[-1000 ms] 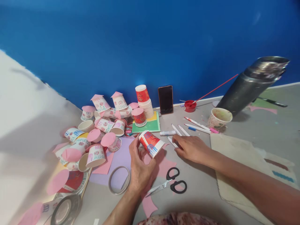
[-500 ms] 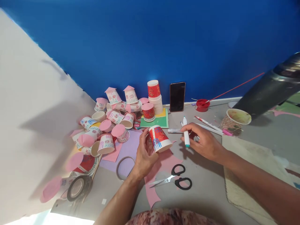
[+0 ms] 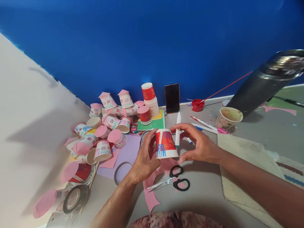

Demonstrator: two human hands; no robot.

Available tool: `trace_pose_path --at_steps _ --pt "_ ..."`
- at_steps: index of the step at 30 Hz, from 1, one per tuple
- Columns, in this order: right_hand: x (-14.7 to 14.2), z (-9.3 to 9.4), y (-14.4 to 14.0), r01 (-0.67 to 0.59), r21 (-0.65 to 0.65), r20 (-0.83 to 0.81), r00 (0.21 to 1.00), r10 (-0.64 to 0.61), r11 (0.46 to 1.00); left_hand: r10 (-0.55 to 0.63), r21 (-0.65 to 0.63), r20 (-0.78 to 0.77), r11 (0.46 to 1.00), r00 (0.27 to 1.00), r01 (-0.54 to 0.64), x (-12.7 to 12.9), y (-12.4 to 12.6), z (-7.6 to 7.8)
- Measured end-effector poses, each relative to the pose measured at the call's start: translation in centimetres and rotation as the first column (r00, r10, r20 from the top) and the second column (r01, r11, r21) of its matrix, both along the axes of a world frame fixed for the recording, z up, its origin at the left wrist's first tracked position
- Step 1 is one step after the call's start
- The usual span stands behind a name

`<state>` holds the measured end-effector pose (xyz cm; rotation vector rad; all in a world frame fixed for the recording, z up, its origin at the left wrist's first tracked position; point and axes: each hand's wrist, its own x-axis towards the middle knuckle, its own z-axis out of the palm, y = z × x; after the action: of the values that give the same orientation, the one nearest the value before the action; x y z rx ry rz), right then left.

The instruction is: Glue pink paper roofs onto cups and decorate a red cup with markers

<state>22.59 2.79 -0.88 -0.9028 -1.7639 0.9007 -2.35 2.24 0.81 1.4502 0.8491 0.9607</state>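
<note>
A red paper cup (image 3: 168, 141) with blue marker drawings sits upside down, wide rim down, in my left hand (image 3: 144, 160), whose fingers and thumb close round its left side. My right hand (image 3: 198, 144) has come to the cup's right side, holding a white marker (image 3: 178, 129) with its green end down. Its index fingertip is by the cup's top; whether it touches I cannot tell. Black-handled scissors (image 3: 174, 180) lie below the cup on a cut strip of pink paper (image 3: 149, 194).
Several decorated cups with pink paper roofs (image 3: 102, 150) crowd the left. Stacked cups (image 3: 152, 104) and a phone (image 3: 172, 98) stand by the blue wall. Markers (image 3: 205, 126), a red tub (image 3: 197, 105), a patterned cup (image 3: 229, 118), a dark flask (image 3: 263, 82) and a pale cloth (image 3: 247, 167) are right.
My right hand has moved left with the marker to the cup. The cup has turned more upright in my left hand. The view has shifted slightly right.
</note>
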Motion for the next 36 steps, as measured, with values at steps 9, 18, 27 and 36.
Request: trace_pose_path --at_steps 9,18,27,36 --pt "-0.4 -0.8 -0.4 -0.002 0.131 0.232 0.972 -0.029 0.991 -0.082 0.029 0.003 0.996 0.997 0.082 -0.8 0.1 -1.6" --pt "-0.5 -1.5 -0.5 -0.023 0.096 0.284 0.959 -0.005 0.995 -0.129 0.03 -0.229 0.99 0.965 0.14 -2.2 0.2 -1.0" --pt "-0.9 -1.7 -0.8 -0.041 0.099 0.359 0.933 0.003 0.994 -0.122 0.144 -0.413 0.97 0.903 0.197 -2.3 0.4 -0.8" --pt "-0.5 -0.5 -0.8 -0.054 0.076 0.341 0.94 0.025 0.996 0.041 0.241 -0.418 0.968 0.908 0.067 -1.6 0.4 -0.6"
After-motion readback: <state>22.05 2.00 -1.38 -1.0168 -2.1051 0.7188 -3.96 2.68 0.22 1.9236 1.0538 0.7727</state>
